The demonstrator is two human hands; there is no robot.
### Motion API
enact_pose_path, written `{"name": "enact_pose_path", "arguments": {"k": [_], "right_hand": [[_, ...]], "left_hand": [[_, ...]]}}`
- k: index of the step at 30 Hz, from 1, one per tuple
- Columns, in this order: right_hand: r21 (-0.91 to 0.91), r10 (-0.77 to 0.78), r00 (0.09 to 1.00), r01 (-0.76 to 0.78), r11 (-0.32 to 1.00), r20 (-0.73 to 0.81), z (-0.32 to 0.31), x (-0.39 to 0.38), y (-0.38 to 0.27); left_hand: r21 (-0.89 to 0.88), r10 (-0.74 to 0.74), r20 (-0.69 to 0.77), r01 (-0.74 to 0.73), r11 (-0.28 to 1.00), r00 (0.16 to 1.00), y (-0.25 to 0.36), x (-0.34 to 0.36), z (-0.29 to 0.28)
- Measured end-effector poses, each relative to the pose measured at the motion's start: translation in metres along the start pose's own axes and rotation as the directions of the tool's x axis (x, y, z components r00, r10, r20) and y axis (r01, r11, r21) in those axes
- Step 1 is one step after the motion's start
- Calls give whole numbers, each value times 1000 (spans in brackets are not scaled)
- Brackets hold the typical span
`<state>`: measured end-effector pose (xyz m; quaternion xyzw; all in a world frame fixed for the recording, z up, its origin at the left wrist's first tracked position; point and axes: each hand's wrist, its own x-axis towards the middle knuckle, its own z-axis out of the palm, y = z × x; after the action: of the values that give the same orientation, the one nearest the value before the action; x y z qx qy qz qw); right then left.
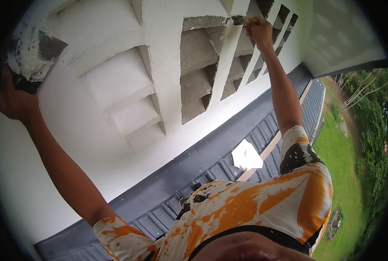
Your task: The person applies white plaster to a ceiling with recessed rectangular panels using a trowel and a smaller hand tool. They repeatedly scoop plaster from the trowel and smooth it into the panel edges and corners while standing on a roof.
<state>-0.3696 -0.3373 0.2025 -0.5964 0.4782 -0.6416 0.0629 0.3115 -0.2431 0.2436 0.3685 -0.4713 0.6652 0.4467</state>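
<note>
At the upper left my left hand (14, 98) is closed round the underside of a dark flat plate loaded with white filler (28, 54); the grip is partly hidden. My right arm reaches up to the wall, and my right hand (260, 32) grips a small putty knife (239, 20). Its smeared blade lies against the narrow rib at the top of the recesses. Before me, the white wall (163, 65) is cut by rows of square recesses. Some are smooth and white, while the grey recesses (198, 52) to their right show rough bare cement.
Below the wall runs a dark ribbed roof (159, 222) with a wooden batten (268, 150) along it. A white angular sheet (246, 155) lies there. The roof's outer edge (321, 108) drops toward grass (342, 174) at the right. Another wall (337, 39) stands at the upper right.
</note>
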Motion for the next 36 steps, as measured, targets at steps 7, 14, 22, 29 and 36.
{"name": "enact_pose_path", "arguments": {"k": [7, 14, 22, 29, 36], "right_hand": [[-201, -17, 916, 107, 974, 401, -11, -33, -30], [-614, -580, 747, 633, 471, 326, 2, -16, -55], [-48, -273, 906, 304, 952, 323, 0, -16, -94], [75, -128, 987, 135, 988, -95, 17, -23, -58], [-52, -223, 955, 237, 970, 195, 14, -33, -64]], "left_hand": [[-335, -299, -60, 263, 905, 953, -36, -12, -7], [-817, -870, 249, 574, 48, 426, 27, 36, -37], [-832, -869, 334, 548, -89, 366, 16, 40, -47], [-796, -881, 353, 597, -106, 315, 25, 45, -52], [-790, -897, 328, 606, -90, 295, 35, 61, -60]]}}
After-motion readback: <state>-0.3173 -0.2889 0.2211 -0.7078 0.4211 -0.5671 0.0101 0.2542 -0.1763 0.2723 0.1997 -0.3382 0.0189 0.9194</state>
